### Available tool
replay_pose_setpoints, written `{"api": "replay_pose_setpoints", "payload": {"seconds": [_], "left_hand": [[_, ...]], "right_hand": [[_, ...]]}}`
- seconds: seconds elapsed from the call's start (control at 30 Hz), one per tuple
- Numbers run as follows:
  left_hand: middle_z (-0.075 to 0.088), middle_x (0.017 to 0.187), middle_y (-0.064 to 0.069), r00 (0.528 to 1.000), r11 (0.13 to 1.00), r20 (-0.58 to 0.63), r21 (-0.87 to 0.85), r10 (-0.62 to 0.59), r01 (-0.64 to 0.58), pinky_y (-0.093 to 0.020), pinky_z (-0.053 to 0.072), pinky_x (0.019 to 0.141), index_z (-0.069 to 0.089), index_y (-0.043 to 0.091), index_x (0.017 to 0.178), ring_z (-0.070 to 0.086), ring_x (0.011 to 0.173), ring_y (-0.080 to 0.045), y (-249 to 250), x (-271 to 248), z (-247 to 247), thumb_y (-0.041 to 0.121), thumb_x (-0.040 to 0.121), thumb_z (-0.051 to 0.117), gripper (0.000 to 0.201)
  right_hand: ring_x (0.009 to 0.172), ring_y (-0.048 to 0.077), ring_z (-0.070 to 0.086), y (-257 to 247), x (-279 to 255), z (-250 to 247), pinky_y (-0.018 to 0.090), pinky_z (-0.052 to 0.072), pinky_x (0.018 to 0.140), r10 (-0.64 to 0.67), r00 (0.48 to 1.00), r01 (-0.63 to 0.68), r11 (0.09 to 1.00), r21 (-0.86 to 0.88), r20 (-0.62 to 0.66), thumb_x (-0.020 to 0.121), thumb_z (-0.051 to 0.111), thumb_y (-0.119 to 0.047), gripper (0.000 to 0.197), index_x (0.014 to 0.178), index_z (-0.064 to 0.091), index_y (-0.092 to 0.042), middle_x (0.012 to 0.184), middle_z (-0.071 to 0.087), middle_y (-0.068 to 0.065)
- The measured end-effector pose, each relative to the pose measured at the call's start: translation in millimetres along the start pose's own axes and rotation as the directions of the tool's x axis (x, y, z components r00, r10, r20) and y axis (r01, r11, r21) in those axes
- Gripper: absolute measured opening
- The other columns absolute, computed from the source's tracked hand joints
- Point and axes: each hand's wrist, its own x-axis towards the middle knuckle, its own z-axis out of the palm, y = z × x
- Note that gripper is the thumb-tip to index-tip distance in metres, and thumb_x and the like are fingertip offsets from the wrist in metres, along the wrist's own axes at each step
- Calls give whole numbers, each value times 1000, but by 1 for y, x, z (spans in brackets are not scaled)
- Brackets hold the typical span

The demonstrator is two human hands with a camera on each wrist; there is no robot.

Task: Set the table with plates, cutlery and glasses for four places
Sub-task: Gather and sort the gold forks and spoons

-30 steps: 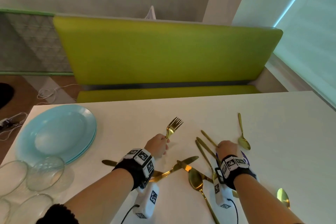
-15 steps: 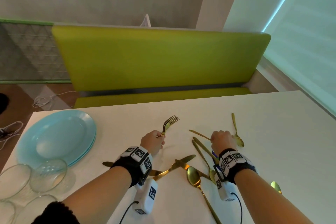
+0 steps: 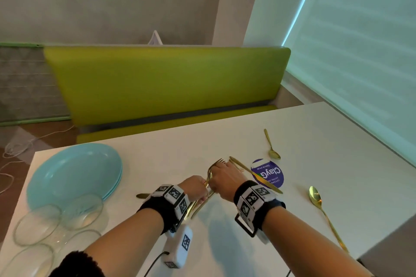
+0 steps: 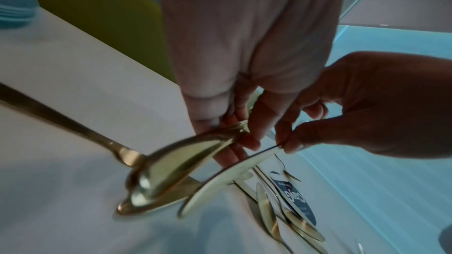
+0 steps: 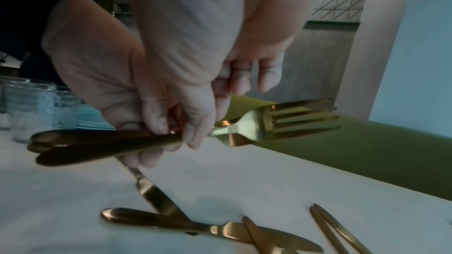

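Both hands meet over the middle of the white table (image 3: 315, 146). My left hand (image 3: 202, 188) grips the handles of a bundle of gold forks (image 3: 211, 168), tines pointing away from me. My right hand (image 3: 213, 183) pinches a fork (image 5: 281, 121) near its neck, pressed against that bundle (image 4: 183, 161). Loose gold knives (image 5: 220, 229) lie under the hands, and another knife (image 3: 254, 175) lies to their right. Two spoons (image 3: 272, 153) (image 3: 315, 195) lie further right. A stack of light blue plates (image 3: 74, 175) sits at the left, with several clear glasses (image 3: 38, 225) in front of it.
A round purple sticker (image 3: 267, 173) lies on the table under the knife. A green bench (image 3: 168, 83) runs along the far edge. A knife handle (image 3: 141, 195) pokes out left of my left wrist. Cables (image 3: 18, 146) lie on the floor at the left.
My right hand left the cutlery pile and came left with a fork to join my left hand. The purple sticker it covered now shows. The left hand still holds its fork.
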Motion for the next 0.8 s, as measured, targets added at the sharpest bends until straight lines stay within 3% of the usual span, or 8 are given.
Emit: {"api": "replay_pose_setpoints", "payload": {"seconds": [0.13, 0.23, 0.37, 0.43, 0.5, 0.67, 0.8], "left_hand": [[52, 62, -5, 996, 997, 81, 54, 50, -54, -27, 40, 65, 52, 11, 63, 49, 66, -22, -8, -16, 3, 0, 59, 53, 12], [53, 67, -8, 991, 989, 110, 113, 80, -93, -25, 39, 66, 53, 7, 69, 48, 70, -22, -13, -29, 10, -3, 67, 53, 10], [57, 63, -3, 987, 987, 119, 107, 110, -123, -21, 52, 64, 55, 10, 62, 54, 61, -13, -19, -36, 25, -3, 75, 56, 19], [56, 63, -2, 983, 988, 129, 67, 128, -137, -8, 47, 51, 54, 10, 63, 52, 56, -9, -19, -39, 31, -5, 79, 54, 21], [55, 61, 0, 984, 989, 115, 49, 136, -142, -3, 39, 39, 53, 11, 63, 50, 54, -6, -20, -37, 34, -4, 81, 52, 23], [56, 67, -7, 988, 993, 121, -78, 99, -90, -14, 42, 49, 55, 7, 66, 51, 56, -12, -18, -18, 36, -7, 81, 51, 21], [54, 68, -7, 996, 980, 74, -196, 57, -42, -23, 43, 58, 55, 8, 73, 50, 61, -15, -11, 5, 37, -5, 87, 48, 20]], "right_hand": [[118, 28, 43, -23, -12, -11, 38, 35, 98, -2, 1000, 2, 1000, -22, 23, 94, 45, -12, 30, 120, 60, -12, 120, 54, 11], [115, 29, 44, -34, -20, -13, 38, 38, 94, 4, 1000, -4, 1000, -16, 20, 96, 43, -13, 30, 119, 61, -12, 118, 54, 11], [112, 28, 46, -42, -33, -1, 38, 40, 93, 50, 999, -51, 998, 21, 22, 96, 43, -17, 28, 114, 64, -13, 114, 56, 10], [114, 29, 47, -40, -39, 7, 40, 41, 95, 84, 996, -85, 995, 58, 7, 95, 46, -19, 26, 114, 64, -14, 115, 57, 11], [115, 30, 47, -37, -43, 14, 40, 41, 95, 94, 995, -93, 992, 89, -11, 95, 47, -21, 26, 113, 64, -14, 116, 57, 11], [99, 35, 58, -23, -38, 26, 42, 48, 82, 91, 983, -53, 972, 231, -159, 87, 57, -12, 20, 102, 70, -10, 97, 65, 15], [105, 27, 57, 2, -35, 36, 37, 46, 90, 274, 951, -193, 886, 421, -141, 90, 54, -14, 23, 108, 68, -14, 106, 64, 9]]}}
